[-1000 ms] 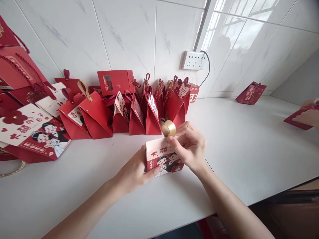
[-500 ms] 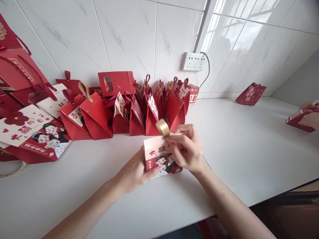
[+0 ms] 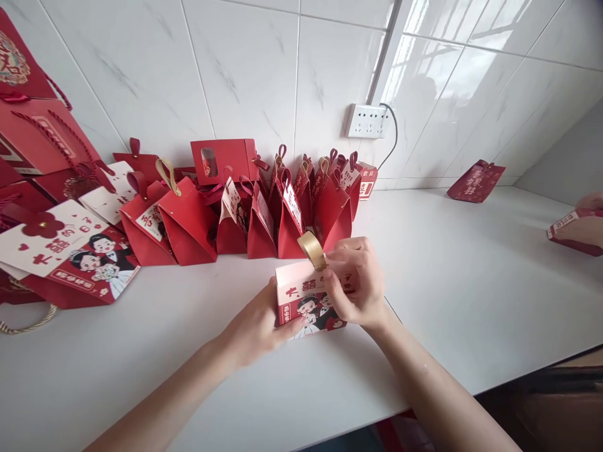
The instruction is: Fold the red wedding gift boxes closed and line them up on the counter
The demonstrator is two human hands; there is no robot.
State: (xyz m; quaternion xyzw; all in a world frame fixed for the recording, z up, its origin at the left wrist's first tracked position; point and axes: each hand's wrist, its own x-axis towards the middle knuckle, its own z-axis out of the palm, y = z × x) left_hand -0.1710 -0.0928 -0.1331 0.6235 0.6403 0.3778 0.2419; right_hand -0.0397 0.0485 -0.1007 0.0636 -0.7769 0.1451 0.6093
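Note:
A small red and white gift box (image 3: 301,307) with a cartoon bride and groom stands upright on the white table. My left hand (image 3: 266,320) grips its lower left side, thumb across the front. At the box's top edge, my right hand (image 3: 355,282) pinches the base of a gold ribbon loop (image 3: 311,246) between thumb and forefinger. The loop sticks up above the box and leans left. My right fingers and palm cover the upper right of the box front. Just behind stands a row of red gift boxes (image 3: 292,223) with ribbon loops on top.
Stacked red bags and boxes (image 3: 42,150) fill the far left, with a larger bride-and-groom box (image 3: 101,267) in front. A dark red box (image 3: 477,181) stands at the back right. Another person's hand (image 3: 591,204) touches a box (image 3: 575,232) at the right edge. A power socket (image 3: 366,121) is on the tiled wall.
The ribbon loop has tilted a little, and my right fingers have shifted around its base. My left hand keeps its hold on the box. The whole view has shifted slightly.

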